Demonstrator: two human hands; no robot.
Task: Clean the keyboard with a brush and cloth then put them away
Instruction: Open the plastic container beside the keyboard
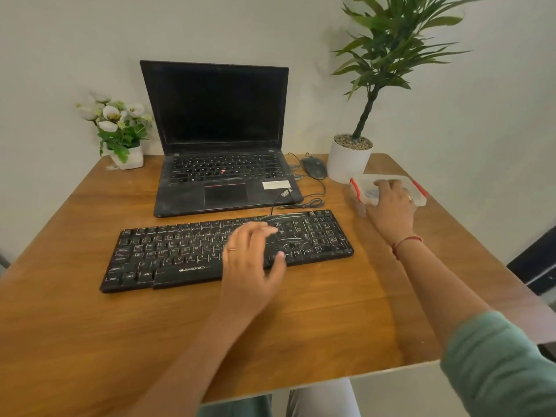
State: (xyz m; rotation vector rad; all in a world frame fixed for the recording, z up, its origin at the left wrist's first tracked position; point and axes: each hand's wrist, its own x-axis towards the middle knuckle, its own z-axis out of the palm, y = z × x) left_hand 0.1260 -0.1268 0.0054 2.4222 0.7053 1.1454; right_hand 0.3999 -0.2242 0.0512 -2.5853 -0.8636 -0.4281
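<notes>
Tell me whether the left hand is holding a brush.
No, the left hand lies over the keyboard with its fingers loose and nothing in them.

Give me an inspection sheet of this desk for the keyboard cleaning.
Surface: wooden table, no spills seen.
Job's things: black keyboard, white streaks on keys; clear box with red clips at right; brush and cloth not seen in the open.
Clutter: open laptop, mouse, flowers, potted plant along the back.
Hands: left hand open over keyboard; right hand on box lid, grip unclear.
Cables: cable coiled between laptop and keyboard.
Surroundings: plain wall; dark object at right edge.
</notes>
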